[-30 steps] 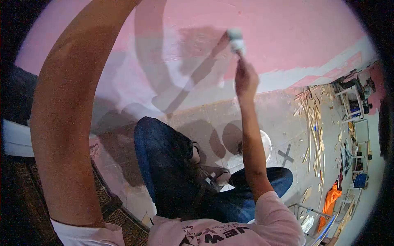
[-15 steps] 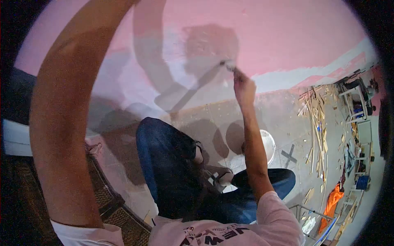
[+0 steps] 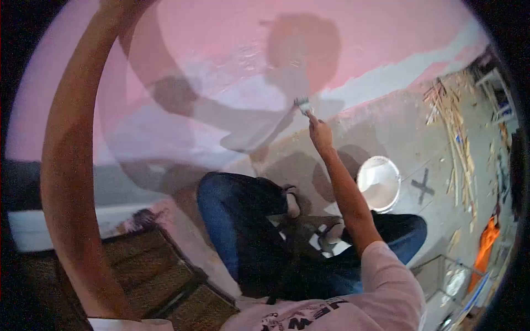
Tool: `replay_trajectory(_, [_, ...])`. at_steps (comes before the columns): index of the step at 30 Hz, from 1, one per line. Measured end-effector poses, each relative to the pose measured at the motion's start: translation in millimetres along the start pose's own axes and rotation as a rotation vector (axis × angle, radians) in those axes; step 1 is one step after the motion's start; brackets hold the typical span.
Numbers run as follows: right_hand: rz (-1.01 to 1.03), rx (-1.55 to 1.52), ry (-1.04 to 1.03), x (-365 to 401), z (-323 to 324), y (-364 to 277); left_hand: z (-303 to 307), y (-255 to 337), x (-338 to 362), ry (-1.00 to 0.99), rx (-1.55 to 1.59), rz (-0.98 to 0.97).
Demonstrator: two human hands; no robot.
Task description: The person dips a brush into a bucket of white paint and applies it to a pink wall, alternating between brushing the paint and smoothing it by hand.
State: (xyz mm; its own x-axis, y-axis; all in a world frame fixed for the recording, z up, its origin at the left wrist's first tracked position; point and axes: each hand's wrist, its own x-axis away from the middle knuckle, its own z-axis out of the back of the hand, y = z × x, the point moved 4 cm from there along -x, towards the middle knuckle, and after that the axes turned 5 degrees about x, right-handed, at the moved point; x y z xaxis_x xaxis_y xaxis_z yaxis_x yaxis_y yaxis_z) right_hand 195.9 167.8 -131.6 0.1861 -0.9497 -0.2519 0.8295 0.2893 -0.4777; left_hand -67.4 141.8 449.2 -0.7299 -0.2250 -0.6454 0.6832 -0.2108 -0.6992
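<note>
My right hand is closed round the handle of a paintbrush. The brush's dark bristles lie over the lower part of a pink wall, where a pale, whitish band of paint runs along its base. Raised toward the wall, my left arm crosses the left side of the view; only the base of my left hand shows at the top edge, its fingers out of sight. A white bucket with pale paint inside stands on the floor just beyond my right forearm.
Thin wooden strips lie scattered on the floor at right, near a dark X mark. An orange cloth lies further along, beside a metal frame. Dark woven panels are close at my left.
The paintbrush in my right hand has come down the wall slightly. My view has shifted, so the bucket shows more fully and my left arm sits further left.
</note>
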Motion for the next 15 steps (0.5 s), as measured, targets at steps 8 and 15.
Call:
replay_trajectory(8, [0.066, -0.103, 0.075, -16.2, -4.1, 8.3, -3.5, -6.7, -4.1, -0.035, -0.186, -0.108])
replay_trajectory(15, [0.076, -0.164, 0.253, 13.8, 71.0, -0.1, -13.2, -7.0, -1.2, -0.115, -0.143, -0.039])
